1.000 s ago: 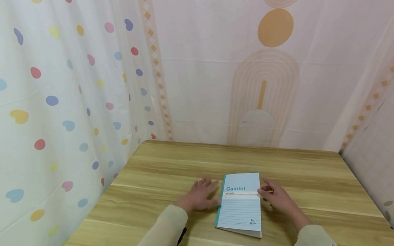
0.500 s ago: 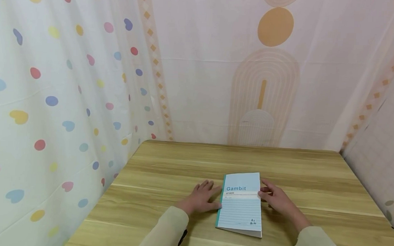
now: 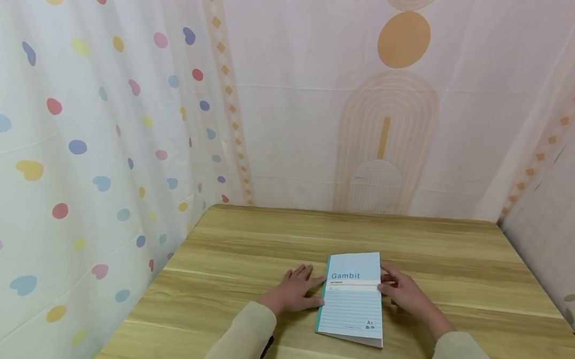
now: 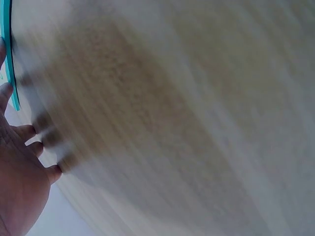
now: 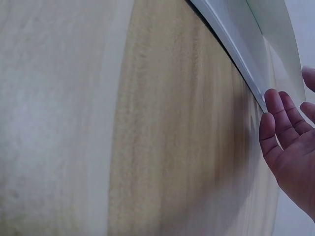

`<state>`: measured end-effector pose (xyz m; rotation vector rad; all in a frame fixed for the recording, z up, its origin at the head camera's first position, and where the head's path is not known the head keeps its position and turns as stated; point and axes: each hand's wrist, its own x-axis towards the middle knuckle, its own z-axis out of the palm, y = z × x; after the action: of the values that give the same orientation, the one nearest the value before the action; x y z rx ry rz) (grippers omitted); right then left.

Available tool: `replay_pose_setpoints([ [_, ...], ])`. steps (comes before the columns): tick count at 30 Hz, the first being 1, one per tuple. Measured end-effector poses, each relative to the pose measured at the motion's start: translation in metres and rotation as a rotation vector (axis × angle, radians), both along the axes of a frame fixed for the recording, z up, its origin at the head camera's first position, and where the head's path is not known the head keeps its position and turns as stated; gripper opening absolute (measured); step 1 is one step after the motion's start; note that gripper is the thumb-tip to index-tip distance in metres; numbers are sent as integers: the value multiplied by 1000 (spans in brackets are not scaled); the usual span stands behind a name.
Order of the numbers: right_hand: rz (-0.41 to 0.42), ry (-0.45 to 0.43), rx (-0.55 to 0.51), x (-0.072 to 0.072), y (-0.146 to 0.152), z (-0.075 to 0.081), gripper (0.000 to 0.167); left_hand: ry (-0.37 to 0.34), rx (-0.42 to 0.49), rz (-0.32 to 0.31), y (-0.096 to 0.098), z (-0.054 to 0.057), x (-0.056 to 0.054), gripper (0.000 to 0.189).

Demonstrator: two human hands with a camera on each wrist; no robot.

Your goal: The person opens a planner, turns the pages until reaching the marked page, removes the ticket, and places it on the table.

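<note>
A closed paperback notebook [image 3: 349, 305] with a pale blue lined cover, "Gambit" lettering and a teal spine lies on the wooden table. Beside its spine, my left hand [image 3: 292, 291] rests with fingers spread, thumb and index finger touching the spine edge. The teal spine [image 4: 7, 54] also shows in the left wrist view. My right hand [image 3: 406, 295] is at the opposite edge, thumb at the cover's side and fingers loosely bent. In the right wrist view, the front cover [image 5: 283, 29] stands slightly raised off the pages, with fingertips near the page edges [image 5: 231, 44].
The wood-grain table [image 3: 246, 236] extends around the notebook on all sides. A dotted curtain [image 3: 101, 139] hangs at the left, and a patterned curtain [image 3: 290, 120] closes off the back.
The left hand has shifted slightly toward the notebook, its thumb and index finger now against the spine. The right thumb has slid a little down the cover's edge. The notebook stays in place.
</note>
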<state>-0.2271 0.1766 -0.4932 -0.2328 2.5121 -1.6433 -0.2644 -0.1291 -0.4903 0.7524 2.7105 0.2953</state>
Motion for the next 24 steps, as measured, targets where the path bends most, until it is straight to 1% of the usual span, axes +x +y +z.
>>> replay_pose_setpoints([
  [11, 0, 24, 32, -2, -2, 6, 61, 0, -1, 8, 0, 2, 1, 67],
  [16, 4, 19, 28, -2, -5, 11, 61, 2, 1, 7, -1, 1, 1, 67],
  [24, 15, 28, 28, -8, -10, 22, 60, 1, -3, 2, -1, 0, 2, 67],
])
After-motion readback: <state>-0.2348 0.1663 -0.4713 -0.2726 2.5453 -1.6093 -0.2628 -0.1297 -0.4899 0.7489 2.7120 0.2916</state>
